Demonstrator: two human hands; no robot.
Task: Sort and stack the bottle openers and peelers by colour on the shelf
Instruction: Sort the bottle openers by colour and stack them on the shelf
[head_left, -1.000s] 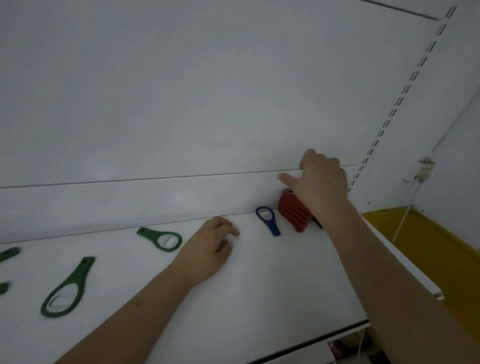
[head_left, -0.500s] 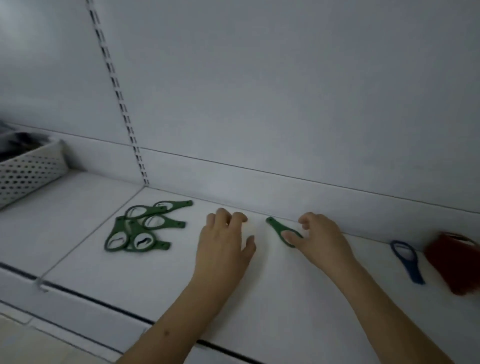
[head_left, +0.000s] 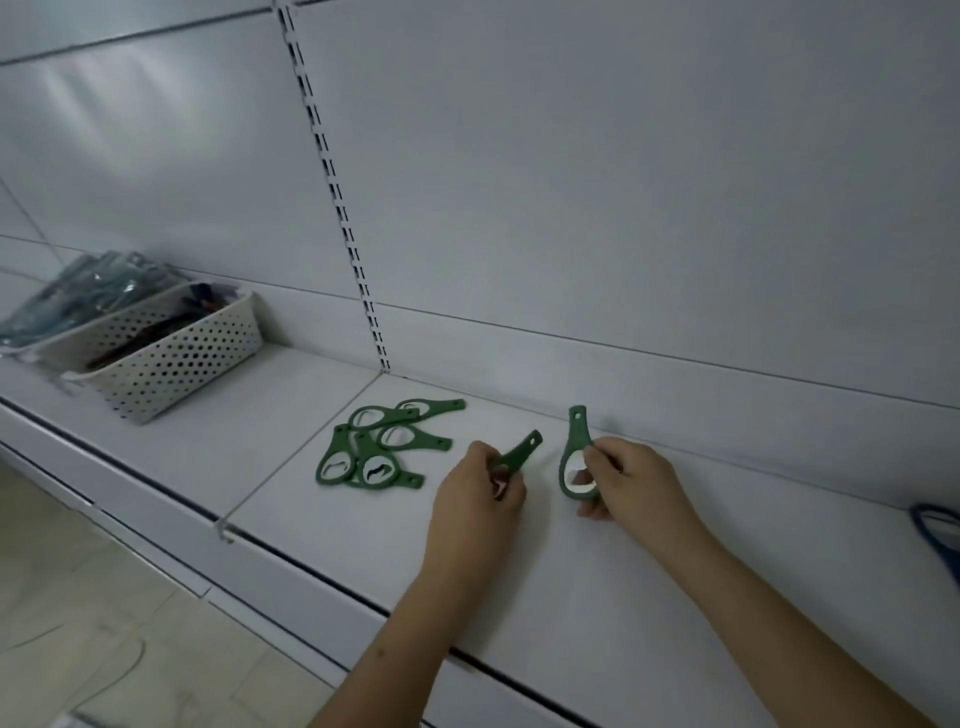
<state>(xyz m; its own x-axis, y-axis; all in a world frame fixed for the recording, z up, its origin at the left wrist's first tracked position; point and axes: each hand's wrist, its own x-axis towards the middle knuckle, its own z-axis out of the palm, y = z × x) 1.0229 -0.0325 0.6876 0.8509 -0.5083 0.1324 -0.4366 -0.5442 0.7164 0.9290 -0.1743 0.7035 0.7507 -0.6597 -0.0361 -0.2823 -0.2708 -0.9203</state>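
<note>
On the shelf (head_left: 597, 597), a heap of overlapping openers (head_left: 376, 447) lies left of both hands, just right of the seam between two shelf boards and below the slotted upright (head_left: 332, 187) on the back wall. The left hand (head_left: 480, 493) sits just right of the heap holding one opener (head_left: 519, 454) whose handle points up and to the right, and the right hand (head_left: 631, 480) is beside it, further right and nearer the back wall, holding another opener (head_left: 574, 452) with its handle pointing away. Well to the left stands a perforated basket (head_left: 182, 358) with packets (head_left: 88, 291) behind and in it, while one more opener (head_left: 937, 535) lies at the far right edge.
</note>
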